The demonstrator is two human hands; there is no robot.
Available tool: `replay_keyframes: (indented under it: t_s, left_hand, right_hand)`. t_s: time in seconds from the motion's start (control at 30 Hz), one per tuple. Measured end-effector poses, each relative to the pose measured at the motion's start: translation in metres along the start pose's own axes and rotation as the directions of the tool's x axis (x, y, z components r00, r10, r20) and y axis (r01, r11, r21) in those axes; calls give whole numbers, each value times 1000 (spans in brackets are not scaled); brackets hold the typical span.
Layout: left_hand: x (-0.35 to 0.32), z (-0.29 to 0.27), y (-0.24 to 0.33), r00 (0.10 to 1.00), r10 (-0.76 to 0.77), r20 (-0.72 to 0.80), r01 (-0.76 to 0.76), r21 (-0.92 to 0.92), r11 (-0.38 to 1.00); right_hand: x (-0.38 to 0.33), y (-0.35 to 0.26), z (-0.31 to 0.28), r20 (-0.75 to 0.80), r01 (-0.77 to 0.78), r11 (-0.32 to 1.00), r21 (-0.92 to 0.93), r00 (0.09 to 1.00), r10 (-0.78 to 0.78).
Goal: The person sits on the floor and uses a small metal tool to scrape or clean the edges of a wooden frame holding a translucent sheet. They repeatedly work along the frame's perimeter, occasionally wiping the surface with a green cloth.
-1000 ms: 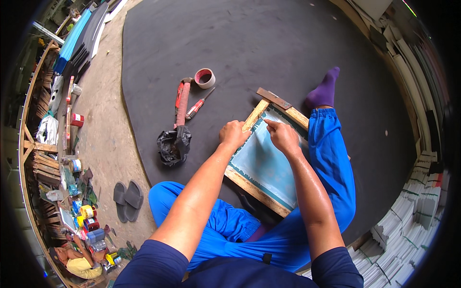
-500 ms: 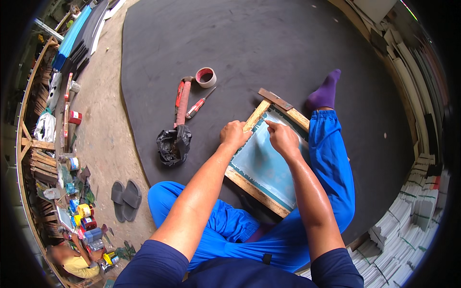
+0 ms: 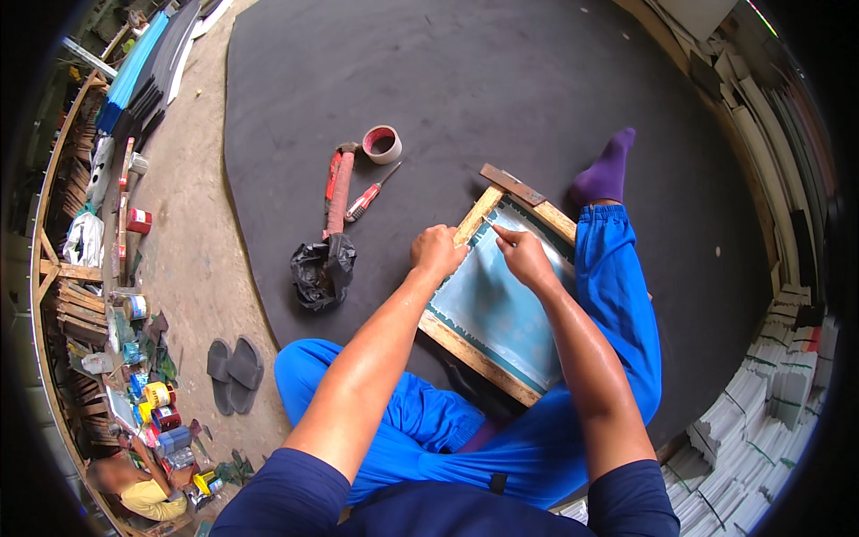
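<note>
little had changed over the last second: the right forearm (image 3: 583,358) had swung slightly outward, while the right hand (image 3: 526,258) stayed at nearly the same spot and the wooden frame (image 3: 480,358) had not visibly shifted. that suggested the work was being kept to one small place, by the inner edge of the frame's left bar near its far corner. the frame lay on the dark sheet (image 3: 447,72), well in from the sheet's left edge, pale blue mesh (image 3: 497,304) facing up. a brown flat strip (image 3: 512,183) lay across its far corner. the left hand (image 3: 437,251) was closed round the left bar, knuckles up. the right hand, near it but apart, reached over the mesh with its index finger toward the bar and the other fingers curled; whether it gripped something small could not be told. nearer the sheet's left edge lay a hammer (image 3: 337,201), a screwdriver (image 3: 365,201) and a tape roll (image 3: 382,145).
</note>
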State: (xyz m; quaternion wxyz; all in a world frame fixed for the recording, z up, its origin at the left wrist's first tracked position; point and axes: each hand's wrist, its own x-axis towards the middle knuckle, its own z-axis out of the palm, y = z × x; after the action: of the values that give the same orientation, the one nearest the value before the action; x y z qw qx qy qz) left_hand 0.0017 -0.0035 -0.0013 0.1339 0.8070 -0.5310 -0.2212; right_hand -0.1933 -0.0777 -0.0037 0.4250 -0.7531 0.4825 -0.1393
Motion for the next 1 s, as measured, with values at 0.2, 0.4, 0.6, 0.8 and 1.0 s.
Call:
replay_keyframes:
  t_s: [0.2,0.4,0.6,0.8,1.0]
  left_hand:
    - [-3,-3,-1,1000,-24,13,23,10,1000]
    - [-4,-5,0,999,-23,27,22,38,999]
    - [-4,-3,-4,1000,-25,-3,25,75,997]
    - [-4,-4,-6,998,-47,37,45,54,998]
    - [-5,-15,9,994,-79,74,77,34,997]
  right_hand:
    - [-12,-22,-2,53,-89,991,-101,994,95]
    - [-6,-19,-9,243,-347,914,209,924,296]
    - [-12,-22,-2,44,20,970,-244,999,-10]
    - [7,1,-3,225,-263,927,269,952,205]
    - [7,17,10,-56,131,991,-20,990,-132]
